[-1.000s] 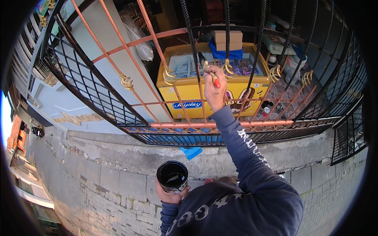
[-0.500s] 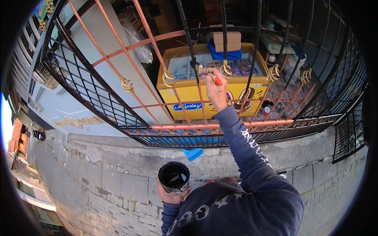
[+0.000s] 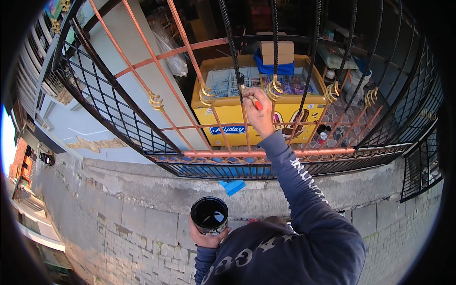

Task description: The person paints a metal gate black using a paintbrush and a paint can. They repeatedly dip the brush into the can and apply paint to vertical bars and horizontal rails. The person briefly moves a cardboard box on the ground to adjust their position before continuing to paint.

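My right hand point(image 3: 259, 111) is closed around a paintbrush point(image 3: 257, 103) with a red-tipped handle. Its dark bristles touch an upright bar of a metal fence point(image 3: 239, 71), right beside a gold curl ornament point(image 3: 274, 88). Above the brush that bar is black; below my hand it is reddish brown. Low in front of my body, my left hand point(image 3: 205, 236) grips a can of black paint point(image 3: 209, 214) from below and the side. The can stands upright, its top off, with glossy paint inside.
Behind the bars stands a yellow chest freezer point(image 3: 237, 107) with cardboard boxes point(image 3: 276, 50) on top. A reddish-brown lower rail point(image 3: 266, 153) crosses in front. A blue scrap point(image 3: 232, 186) lies on the concrete ledge point(image 3: 175, 187), above grey paving point(image 3: 137, 251).
My right hand and the brush have shifted slightly down relative to the fence, along the same bar. My left hand holds the can in nearly the same spot.
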`<state>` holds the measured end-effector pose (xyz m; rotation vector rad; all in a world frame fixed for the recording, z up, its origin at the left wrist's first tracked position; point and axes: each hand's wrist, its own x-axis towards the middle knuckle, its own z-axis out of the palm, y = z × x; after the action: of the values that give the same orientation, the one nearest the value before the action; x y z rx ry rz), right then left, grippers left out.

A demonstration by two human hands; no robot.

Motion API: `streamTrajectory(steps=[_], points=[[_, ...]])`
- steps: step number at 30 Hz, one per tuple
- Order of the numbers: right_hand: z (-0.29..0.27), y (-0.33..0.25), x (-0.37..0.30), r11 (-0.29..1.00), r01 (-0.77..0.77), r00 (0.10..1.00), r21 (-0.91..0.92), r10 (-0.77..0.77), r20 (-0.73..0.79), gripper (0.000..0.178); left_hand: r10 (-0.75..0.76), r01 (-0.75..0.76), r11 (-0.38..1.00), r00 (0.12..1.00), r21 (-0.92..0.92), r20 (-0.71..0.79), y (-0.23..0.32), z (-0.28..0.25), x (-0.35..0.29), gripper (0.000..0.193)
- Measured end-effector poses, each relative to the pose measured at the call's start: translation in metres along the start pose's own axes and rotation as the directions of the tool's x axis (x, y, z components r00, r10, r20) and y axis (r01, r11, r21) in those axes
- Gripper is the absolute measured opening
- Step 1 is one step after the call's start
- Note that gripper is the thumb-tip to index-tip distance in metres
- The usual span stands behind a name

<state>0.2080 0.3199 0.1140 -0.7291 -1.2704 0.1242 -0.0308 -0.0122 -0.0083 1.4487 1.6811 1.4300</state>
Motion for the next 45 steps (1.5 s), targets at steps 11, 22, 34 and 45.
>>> streamTrajectory(steps=[11, 22, 34, 45], points=[[0.009, 0.004, -0.010, 0.999, -0.045, 0.998, 0.028, 0.046, -0.044, 0.012, 0.006, -0.004, 0.998, 0.999, -0.061, 0.036, 0.006, 0.007, 0.008, 0.118], [0.005, 0.001, -0.001, 0.968, -0.244, 0.970, 0.061, 0.245, -0.002, 0.011, -0.001, 0.002, 0.998, 1.000, -0.063, 0.010, -0.001, 0.006, 0.006, 0.115], [0.014, 0.018, -0.034, 0.997, 0.018, 0.999, -0.075, -0.020, -0.029, 0.015, -0.033, 0.033, 0.997, 0.999, -0.070, 0.009, 0.010, 0.004, -0.001, 0.114], [0.024, 0.015, -0.053, 0.997, -0.011, 0.997, -0.077, 0.005, -0.083, 0.012, -0.040, 0.044, 0.993, 0.998, -0.109, 0.040, 0.006, 0.005, -0.001, 0.115]])
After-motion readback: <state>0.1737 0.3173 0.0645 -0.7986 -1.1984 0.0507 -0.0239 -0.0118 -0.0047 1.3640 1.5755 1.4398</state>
